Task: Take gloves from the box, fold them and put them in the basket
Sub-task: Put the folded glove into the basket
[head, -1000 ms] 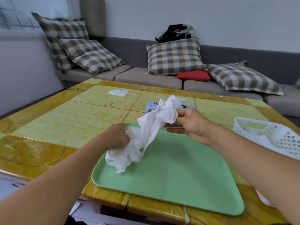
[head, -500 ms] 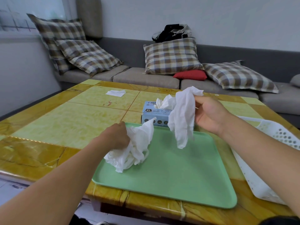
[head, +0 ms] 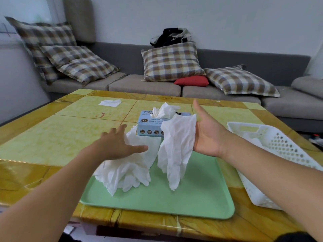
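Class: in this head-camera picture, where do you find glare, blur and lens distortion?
Head view: glare streaks the glossy table at its near left edge; the left hand shows slight motion blur at its fingers; the wide lens bends the white basket and the room's edges.

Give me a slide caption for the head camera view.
Both hands, left hand and right hand, spread white gloves over a green tray, glove box behind, white basket alongside.

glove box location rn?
Head view: the glove box sits mid-table just beyond the far edge of the green tray, between the two hands, partly hidden by the glove hanging from the right hand.
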`<state>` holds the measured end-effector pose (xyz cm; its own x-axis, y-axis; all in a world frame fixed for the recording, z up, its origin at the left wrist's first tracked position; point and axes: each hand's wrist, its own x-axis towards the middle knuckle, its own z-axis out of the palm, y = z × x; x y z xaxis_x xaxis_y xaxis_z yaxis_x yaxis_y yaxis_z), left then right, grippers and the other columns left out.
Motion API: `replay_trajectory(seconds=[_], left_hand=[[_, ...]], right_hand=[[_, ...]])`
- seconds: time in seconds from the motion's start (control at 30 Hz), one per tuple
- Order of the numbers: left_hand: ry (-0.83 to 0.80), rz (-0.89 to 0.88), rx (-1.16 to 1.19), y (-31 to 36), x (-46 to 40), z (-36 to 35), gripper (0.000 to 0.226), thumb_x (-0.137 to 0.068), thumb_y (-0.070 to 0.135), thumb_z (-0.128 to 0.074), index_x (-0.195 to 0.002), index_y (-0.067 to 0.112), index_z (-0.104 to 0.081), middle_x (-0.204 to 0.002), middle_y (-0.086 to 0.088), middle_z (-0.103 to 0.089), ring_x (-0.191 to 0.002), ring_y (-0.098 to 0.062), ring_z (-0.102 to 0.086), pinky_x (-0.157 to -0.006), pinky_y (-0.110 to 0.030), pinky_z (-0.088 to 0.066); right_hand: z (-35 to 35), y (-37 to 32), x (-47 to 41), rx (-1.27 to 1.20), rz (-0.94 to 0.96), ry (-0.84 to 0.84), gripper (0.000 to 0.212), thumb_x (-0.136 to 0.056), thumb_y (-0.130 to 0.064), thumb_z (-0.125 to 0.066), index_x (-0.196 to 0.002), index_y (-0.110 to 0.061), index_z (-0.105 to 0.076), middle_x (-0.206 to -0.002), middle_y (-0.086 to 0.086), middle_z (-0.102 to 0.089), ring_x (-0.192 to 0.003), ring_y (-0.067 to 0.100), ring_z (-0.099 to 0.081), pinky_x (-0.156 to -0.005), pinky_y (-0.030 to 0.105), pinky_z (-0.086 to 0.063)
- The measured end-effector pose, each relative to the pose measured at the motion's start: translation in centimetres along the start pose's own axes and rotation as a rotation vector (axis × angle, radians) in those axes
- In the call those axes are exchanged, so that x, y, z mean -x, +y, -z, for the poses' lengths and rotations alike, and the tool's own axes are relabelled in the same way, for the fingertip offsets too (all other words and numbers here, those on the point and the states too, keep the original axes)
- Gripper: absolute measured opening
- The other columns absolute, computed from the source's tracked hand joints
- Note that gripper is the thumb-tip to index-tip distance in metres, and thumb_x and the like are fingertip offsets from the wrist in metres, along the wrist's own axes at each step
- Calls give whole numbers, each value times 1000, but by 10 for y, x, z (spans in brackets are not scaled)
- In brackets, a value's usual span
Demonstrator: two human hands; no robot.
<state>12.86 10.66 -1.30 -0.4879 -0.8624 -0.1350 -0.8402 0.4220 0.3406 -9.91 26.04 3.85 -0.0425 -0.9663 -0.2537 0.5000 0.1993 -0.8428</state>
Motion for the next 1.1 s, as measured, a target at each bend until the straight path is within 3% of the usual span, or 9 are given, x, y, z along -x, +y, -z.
replay_trajectory(seconds=[0.1,0.23,0.37,0.47,0.63,0.73,0.83,0.97,1.1], left_hand=[[-79,-147,45,4,-4,-4,126,-52,99,-55,-156,47,-7,-167,-2,-13,-150,-35,-21,-119,-54,-24],[-241,-327,-160,14,-7,-29,113,-55,97,-51,-152,58,-9,-167,10,11,-153,-37,5,-120,-59,-7],[-142,-274,-191,20,-14,-35,73,-73,78,-65,-135,42,-51,-141,4,-50,-125,-22,-48,-105,-40,-41],[-34,-202,-261,18,-20,-30,53,-86,64,-62,-128,32,-54,-130,2,-58,-112,-20,-56,-94,-35,-46],[-166,-164,-224,16,-13,-17,89,-82,80,-50,-154,37,-21,-156,-3,-39,-137,-28,-42,-111,-44,-37],[-1,-167,-360,30,5,7,96,-78,91,-32,-157,39,-14,-165,2,-19,-151,-32,-18,-118,-64,-18],[249,-388,63,59,32,25,96,-67,97,-34,-140,36,-50,-146,9,-48,-135,-19,-45,-107,-41,-42],[-100,-543,775,112,70,11,96,-63,53,-90,-145,42,-41,-135,25,-55,-120,6,-56,-94,-23,-50],[-18,-465,1191,131,60,-5,55,-85,-8,-71,-132,15,-55,-118,-8,-72,-107,-20,-71,-86,-31,-59]], right_hand=[[0,-4,-1,112,95,52,40,-88,-23,-67,-123,-4,-65,-115,13,-72,-100,24,-72,-92,38,-58],[6,-7,3,274,183,102,42,-86,-15,-72,-125,0,-66,-118,16,-72,-109,30,-70,-92,42,-59],[5,-8,7,773,430,347,29,-79,-16,-84,-105,-5,-76,-99,6,-78,-96,24,-75,-81,37,-61],[4,-14,9,1142,680,454,10,-83,-20,-83,-90,-13,-80,-85,-4,-77,-79,11,-72,-70,28,-55],[8,-17,9,692,551,429,11,-96,-16,-68,-99,-7,-74,-99,10,-77,-91,26,-75,-79,42,-59],[9,-24,16,492,416,409,13,-100,-14,-61,-108,-7,-69,-101,11,-74,-90,27,-72,-81,44,-58],[8,-23,20,458,334,426,22,-102,-12,-56,-120,-1,-63,-107,17,-70,-92,30,-67,-84,47,-55],[-12,-18,26,369,253,244,28,-102,-16,-53,-121,2,-64,-111,18,-70,-93,28,-67,-85,40,-58],[-31,-24,41,325,209,-16,41,-95,-22,-62,-127,3,-62,-112,19,-69,-105,31,-68,-101,39,-54]])
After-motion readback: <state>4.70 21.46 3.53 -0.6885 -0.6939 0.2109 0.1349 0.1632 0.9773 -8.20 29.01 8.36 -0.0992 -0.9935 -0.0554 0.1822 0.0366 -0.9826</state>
